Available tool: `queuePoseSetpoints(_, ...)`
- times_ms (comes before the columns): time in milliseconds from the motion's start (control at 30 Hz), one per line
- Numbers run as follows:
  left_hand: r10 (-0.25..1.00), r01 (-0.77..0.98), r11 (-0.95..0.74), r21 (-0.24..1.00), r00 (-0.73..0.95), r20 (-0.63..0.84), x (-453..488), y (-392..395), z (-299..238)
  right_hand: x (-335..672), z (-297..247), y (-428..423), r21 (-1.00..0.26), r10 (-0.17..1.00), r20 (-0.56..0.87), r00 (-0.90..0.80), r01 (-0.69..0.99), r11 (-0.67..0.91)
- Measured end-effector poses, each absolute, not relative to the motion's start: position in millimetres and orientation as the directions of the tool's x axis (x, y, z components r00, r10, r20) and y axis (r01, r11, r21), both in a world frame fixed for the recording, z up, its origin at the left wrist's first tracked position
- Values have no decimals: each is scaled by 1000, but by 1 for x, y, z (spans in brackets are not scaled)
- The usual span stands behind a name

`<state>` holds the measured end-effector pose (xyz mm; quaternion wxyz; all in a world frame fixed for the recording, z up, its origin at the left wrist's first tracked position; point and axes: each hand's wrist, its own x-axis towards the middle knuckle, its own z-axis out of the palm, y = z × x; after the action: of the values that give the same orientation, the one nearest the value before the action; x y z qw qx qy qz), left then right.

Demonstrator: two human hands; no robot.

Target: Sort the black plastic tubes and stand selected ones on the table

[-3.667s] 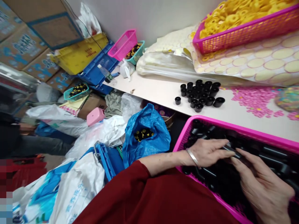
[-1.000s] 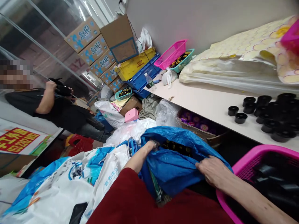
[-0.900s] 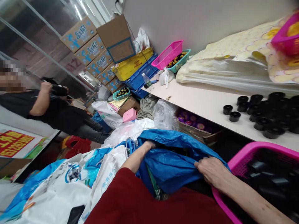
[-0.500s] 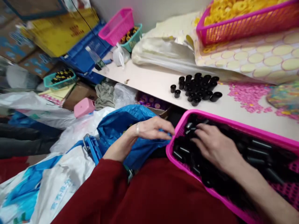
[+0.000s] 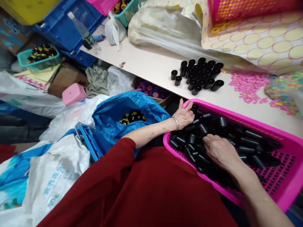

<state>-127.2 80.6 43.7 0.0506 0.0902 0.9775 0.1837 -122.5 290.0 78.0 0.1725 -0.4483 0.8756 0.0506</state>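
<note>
A pink basket point(image 5: 236, 118) full of short black tubes point(image 5: 248, 142) sits on my lap against the table's edge. My left hand point(image 5: 183, 115) rests at the basket's near left corner with its fingers loosely stretched over the rim and the tubes, a bangle on the wrist. Further right, my right hand point(image 5: 219, 149) lies inside the basket with fingers bent down into the pile. Left of the basket an open blue bag point(image 5: 111, 119) holds small black-and-yellow pieces point(image 5: 132, 116). A cluster of black caps point(image 5: 201, 75) stands on the pale table point(image 5: 151, 66).
Pink discs point(image 5: 248, 86) lie scattered on the table beside sheets printed with circles point(image 5: 260, 41). A water bottle point(image 5: 82, 31) and a knotted white bag point(image 5: 115, 30) stand at the far end. On the floor sit a blue crate point(image 5: 63, 28), a teal basket point(image 5: 38, 58) and a pink box point(image 5: 73, 93).
Both hands have left the blue bag. The right hand went into the pink basket first, then the left moved from the bag to the basket's corner. My view swung down.
</note>
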Motion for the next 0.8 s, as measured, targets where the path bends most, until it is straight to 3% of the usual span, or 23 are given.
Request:
queuePoseSetpoints(67,221,177,916,359,-972,-85,-131,82,44,-121,78,298,-180,-781,-309,-543,-773,608)
queuePoseSetpoints(133,251,210,912,353,-965,-73,-128,78,49,-119,77,306,-310,-775,-182,-606,-712,630)
queuePoseSetpoints(200,189,164,864,476,-982,-3,-117,70,54,-119,76,312,-438,-732,-31,-681,-649,622)
queuePoseSetpoints(267,64,68,687,723,-997,33,-103,60,58,-121,75,312,-516,-668,85,-740,-606,605)
queuePoseSetpoints(333,-2,-45,375,926,-999,-48,-91,52,57,-125,74,307,-535,-614,170,-771,-595,600)
queuePoseSetpoints(400,19,-120,114,986,-992,-123,-83,49,53,-130,73,299,-513,-591,230,-773,-612,602)
queuePoseSetpoints(433,25,-120,64,991,-992,-121,-81,49,50,-132,73,295,-500,-592,254,-765,-628,597)
queuePoseSetpoints(533,71,62,259,964,-996,45,-75,51,42,-134,73,290,-486,-633,303,-713,-687,540)
queuePoseSetpoints(667,241,380,605,700,-925,295,-53,43,47,-145,65,300,-442,-651,380,-657,-747,496)
queuePoseSetpoints(800,96,416,777,473,-820,564,-42,22,87,-167,54,312,-334,-603,479,-638,-768,547)
